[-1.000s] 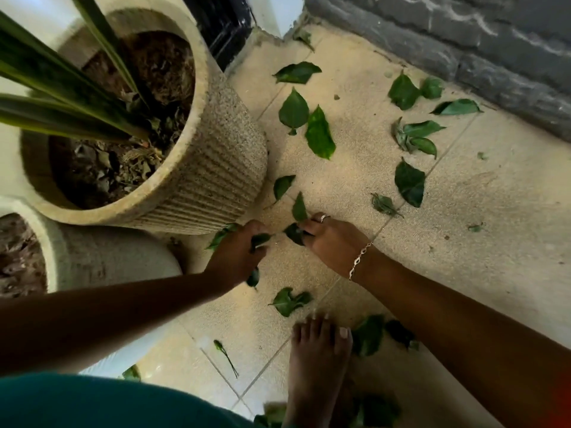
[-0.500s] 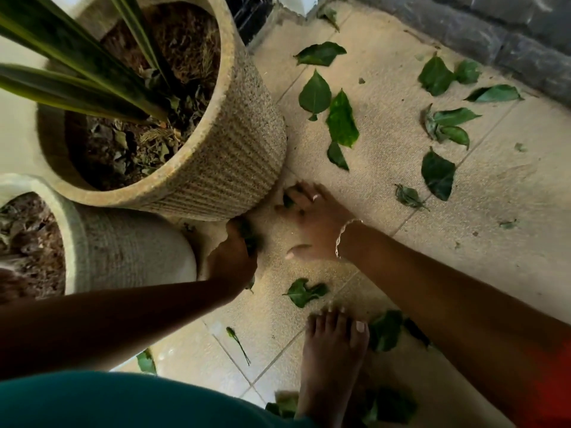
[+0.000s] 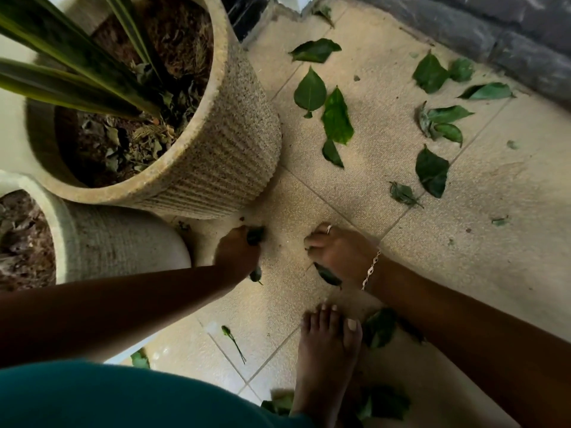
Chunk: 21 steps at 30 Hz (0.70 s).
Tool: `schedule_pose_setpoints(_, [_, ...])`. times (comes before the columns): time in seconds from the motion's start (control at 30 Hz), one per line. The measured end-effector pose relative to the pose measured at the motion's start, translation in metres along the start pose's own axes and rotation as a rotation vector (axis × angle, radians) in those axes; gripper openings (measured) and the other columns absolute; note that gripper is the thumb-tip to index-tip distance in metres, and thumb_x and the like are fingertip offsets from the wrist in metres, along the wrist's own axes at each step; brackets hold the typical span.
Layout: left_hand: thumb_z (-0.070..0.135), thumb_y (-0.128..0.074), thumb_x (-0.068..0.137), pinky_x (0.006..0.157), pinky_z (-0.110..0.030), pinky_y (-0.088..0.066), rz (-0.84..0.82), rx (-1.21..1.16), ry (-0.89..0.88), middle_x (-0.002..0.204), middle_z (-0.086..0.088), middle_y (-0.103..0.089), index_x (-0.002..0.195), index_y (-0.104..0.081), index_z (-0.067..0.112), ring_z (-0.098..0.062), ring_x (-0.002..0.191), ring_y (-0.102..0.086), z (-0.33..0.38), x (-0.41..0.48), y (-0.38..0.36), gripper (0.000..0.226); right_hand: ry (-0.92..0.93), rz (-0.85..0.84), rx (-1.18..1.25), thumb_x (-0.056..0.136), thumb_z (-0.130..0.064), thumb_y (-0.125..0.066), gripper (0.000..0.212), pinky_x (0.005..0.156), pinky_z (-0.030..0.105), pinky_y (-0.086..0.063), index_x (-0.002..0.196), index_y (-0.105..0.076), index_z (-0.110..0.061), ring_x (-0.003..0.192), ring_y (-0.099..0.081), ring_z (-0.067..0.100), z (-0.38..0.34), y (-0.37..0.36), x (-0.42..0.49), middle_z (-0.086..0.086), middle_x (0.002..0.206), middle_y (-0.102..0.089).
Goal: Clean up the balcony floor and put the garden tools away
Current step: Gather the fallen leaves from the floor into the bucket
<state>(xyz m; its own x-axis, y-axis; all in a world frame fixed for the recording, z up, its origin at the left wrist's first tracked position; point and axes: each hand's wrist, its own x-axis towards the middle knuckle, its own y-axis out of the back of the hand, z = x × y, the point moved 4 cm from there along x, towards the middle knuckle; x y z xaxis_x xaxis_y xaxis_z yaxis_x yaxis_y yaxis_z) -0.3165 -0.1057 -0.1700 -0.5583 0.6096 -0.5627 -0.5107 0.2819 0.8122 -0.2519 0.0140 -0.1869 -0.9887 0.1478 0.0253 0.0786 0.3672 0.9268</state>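
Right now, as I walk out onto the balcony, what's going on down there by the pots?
A barefoot person is bending over the tiled floor, picking up fallen leaves by hand. The left hand holds a bunch of leaves close to the base of the ribbed pot. The right hand, fingers curled, grips a dark leaf. Many loose leaves lie uncollected between the pot and the grey wall. No garden tools are in view.

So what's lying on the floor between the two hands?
Only bare speckled beige floor tile, seen in the head view. The left hand grips a bunch of dark green leaves; the right hand holds a single dark green leaf.
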Motion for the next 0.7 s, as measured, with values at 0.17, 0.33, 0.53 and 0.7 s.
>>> schedule_pose_setpoints(0.17, [0.028, -0.004, 0.102, 0.078, -0.038, -0.056, -0.198, 0.225, -0.181, 0.094, -0.006, -0.074, 0.089, -0.076, 0.01, -0.022, 0.09, -0.071, 0.036, -0.053, -0.068, 0.075, -0.715, 0.49, 0.883, 0.064, 0.015, -0.069, 0.023, 0.074, 0.028, -0.052, 0.07, -0.073, -0.007, 0.075, -0.065, 0.022, 0.044, 0.034, -0.008, 0.007, 0.079, -0.07])
schedule_pose_setpoints(0.33, [0.028, -0.019, 0.099, 0.074, -0.039, -0.057, -0.174, 0.308, -0.186, 0.093, -0.009, -0.074, 0.088, -0.076, 0.007, -0.023, 0.087, -0.071, 0.037, -0.055, -0.072, 0.062, -0.969, 0.738, 1.208, 0.069, 0.011, -0.069, 0.031, 0.078, 0.033, -0.054, 0.065, -0.068, -0.02, 0.08, -0.065, 0.022, 0.036, 0.052, -0.013, 0.003, 0.078, -0.066])
schedule_pose_setpoints(0.53, [0.031, -0.029, 0.092, 0.067, -0.037, -0.057, -0.152, 0.338, -0.189, 0.088, -0.006, -0.074, 0.083, -0.077, 0.011, -0.022, 0.081, -0.072, 0.035, -0.055, -0.07, 0.053, -0.824, 0.83, 0.8, 0.068, 0.006, -0.056, 0.018, 0.063, 0.045, -0.055, 0.075, -0.069, -0.004, 0.071, -0.064, 0.024, 0.022, 0.066, -0.015, 0.002, 0.074, -0.065])
schedule_pose_setpoints(0.7, [0.035, -0.002, 0.101, 0.06, -0.034, -0.057, -0.147, 0.268, -0.193, 0.08, -0.005, -0.074, 0.074, -0.078, 0.015, -0.018, 0.071, -0.072, 0.033, -0.049, -0.077, 0.083, -0.611, 0.57, 0.457, 0.068, -0.018, -0.041, 0.033, 0.074, 0.05, -0.049, 0.072, -0.069, -0.001, 0.089, -0.057, 0.039, 0.024, 0.071, -0.009, 0.017, 0.086, -0.065])
